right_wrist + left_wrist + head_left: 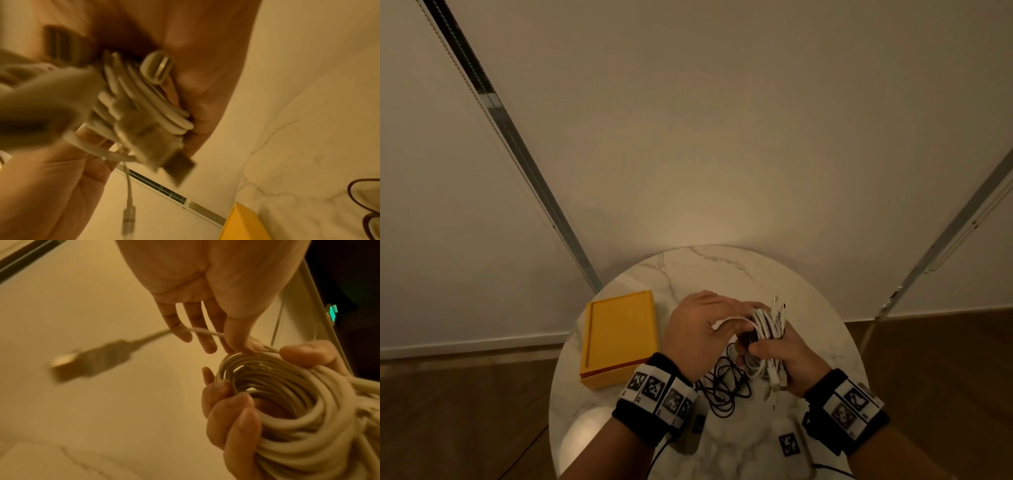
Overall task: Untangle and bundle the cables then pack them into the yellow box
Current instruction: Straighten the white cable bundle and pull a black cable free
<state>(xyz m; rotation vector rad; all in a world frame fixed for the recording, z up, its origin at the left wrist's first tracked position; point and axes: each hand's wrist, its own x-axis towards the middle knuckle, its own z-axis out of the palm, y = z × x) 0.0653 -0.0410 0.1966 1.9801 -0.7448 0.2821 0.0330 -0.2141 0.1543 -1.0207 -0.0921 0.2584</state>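
A coiled bundle of white cables is held above the round marble table. My right hand grips the coil, fingers curled through it and thumb on top. My left hand pinches a loose white strand at the coil's top; that strand's USB plug swings blurred beyond the fingers. More plugs stick up from the bundle. A black cable lies tangled on the table under my hands. The yellow box sits on the table's left side.
Two square printed markers lie on the table's near part. Both wrists wear black bands with printed tags. A plain wall stands right behind the table and a wooden floor surrounds it. In the right wrist view the yellow box corner is below.
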